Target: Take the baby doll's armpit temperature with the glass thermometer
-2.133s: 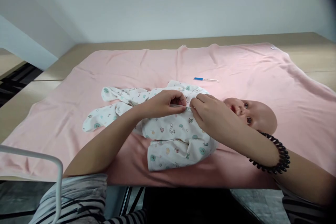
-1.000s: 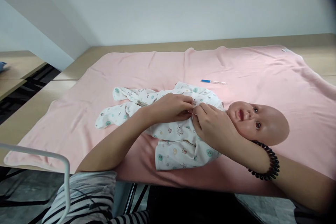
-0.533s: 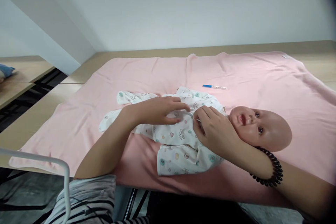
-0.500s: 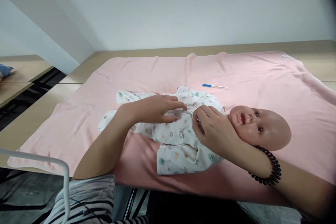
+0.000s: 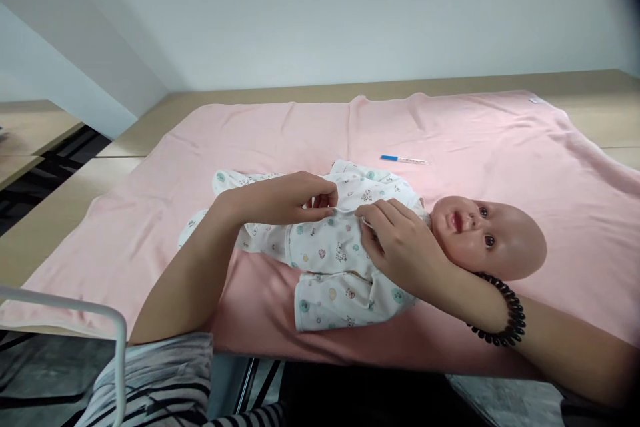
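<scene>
Along the middle of the table, nearer its near edge than its far one: baby doll on its back, head toward the right edge, feet toward the left. Dressed in a white printed top and matching footed trousers. Near sleeve of the top points back along the body, toward the left edge.

Left hand over the doll's waist, thumb and fingers pinched on a narrow white strip at the front of the top. Right hand over the chest, fingertips closed on the other end of the same strip. The two hands are apart, strip stretched between them. Tie or hem: cannot tell.

Pink blanket lies under the doll, covering most of the table and reaching its near edge. Thermometer with blue end on the blanket, between doll and far edge. Black coiled band on right wrist
</scene>
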{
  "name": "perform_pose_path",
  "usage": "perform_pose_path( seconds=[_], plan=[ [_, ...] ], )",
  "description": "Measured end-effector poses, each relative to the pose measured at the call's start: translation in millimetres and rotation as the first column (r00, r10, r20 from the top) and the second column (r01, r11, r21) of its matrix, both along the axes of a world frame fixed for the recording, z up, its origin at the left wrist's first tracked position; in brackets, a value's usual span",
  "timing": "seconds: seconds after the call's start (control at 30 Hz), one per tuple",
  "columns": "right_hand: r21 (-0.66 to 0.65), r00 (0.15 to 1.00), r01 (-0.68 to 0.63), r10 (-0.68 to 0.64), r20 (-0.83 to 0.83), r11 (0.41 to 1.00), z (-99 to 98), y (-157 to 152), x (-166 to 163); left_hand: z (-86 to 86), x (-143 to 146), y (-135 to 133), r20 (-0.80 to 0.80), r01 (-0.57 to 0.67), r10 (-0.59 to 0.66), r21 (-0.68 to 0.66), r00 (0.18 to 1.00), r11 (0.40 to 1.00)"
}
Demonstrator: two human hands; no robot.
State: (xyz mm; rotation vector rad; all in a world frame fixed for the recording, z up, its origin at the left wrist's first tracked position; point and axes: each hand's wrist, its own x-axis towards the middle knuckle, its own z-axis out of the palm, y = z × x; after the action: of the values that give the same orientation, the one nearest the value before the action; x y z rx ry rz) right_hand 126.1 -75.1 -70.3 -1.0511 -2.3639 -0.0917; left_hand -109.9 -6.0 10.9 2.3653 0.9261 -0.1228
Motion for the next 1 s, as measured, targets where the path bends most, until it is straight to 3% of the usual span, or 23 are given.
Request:
perform_pose_path(
  seconds=[0.3, 0.37, 0.43, 0.53, 0.6, 0.83, 1.0],
  plan=[
    [0.025, 1.0, 0.012, -0.012, 0.016, 1.0, -8.4, -1.3, -0.9, -10.7, -0.9, 11.2, 0.041, -0.027, 0.033, -0.132, 0.999, 0.991],
    [0.038, 1.0, 0.013, -0.014, 0.025, 0.999, -10.0, -1.5, -1.3, -12.6, 3.5, 8.9, 0.014, -0.064, 0.065, -0.033, 0.998, 0.997],
    [0.042, 1.0, 0.016, -0.017, 0.023, 0.999, -11.2, -1.4, -1.6, -13.5, 10.6, 2.2, -0.064, -0.07, 0.08, 0.147, 0.995, 0.987],
    [0.048, 1.0, 0.018, -0.019, 0.017, 0.999, -11.9, -1.3, -2.3, -13.0, 21.5, -11.3, -0.193, 0.026, 0.052, 0.382, 0.98, 0.924],
    [0.055, 1.0, 0.018, -0.019, 0.015, 0.998, -11.5, -1.4, -2.7, -11.9, 26.1, -18.8, -0.242, 0.093, 0.024, 0.46, 0.97, 0.883],
    [0.028, 0.998, 0.035, -0.036, 0.047, 0.999, -7.7, -2.8, -3.0, -8.0, 31.1, -28.0, -0.335, 0.254, -0.075, 0.532, 0.939, 0.808],
    [0.029, 0.998, 0.037, -0.038, 0.048, 0.999, -8.9, -2.9, -3.0, -7.2, 27.1, -27.7, -0.323, 0.258, -0.096, 0.507, 0.941, 0.822]
  ],
)
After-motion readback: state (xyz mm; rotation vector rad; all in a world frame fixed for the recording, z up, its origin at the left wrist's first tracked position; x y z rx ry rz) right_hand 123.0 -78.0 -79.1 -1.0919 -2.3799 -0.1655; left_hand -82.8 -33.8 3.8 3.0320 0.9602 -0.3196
